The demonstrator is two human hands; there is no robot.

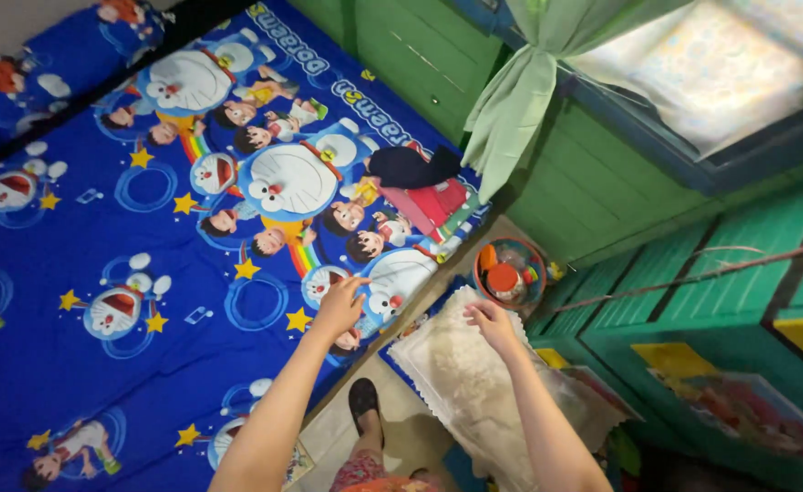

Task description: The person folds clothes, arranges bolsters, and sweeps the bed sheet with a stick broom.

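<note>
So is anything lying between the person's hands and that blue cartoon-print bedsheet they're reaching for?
Nothing visible does. The left hand is already on the blue cartoon-print bedsheet near the mattress edge. The right hand is over the white fluffy pillow beside the bed. The folded clothes lie further up the sheet, away from both hands.

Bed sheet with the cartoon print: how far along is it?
The blue sheet already lies flat over most of the mattress. The left hand is touching its near edge, while the right hand pinches the cream lace-edged pillow beside the bed. Folded clothes remain on the far corner.
</note>
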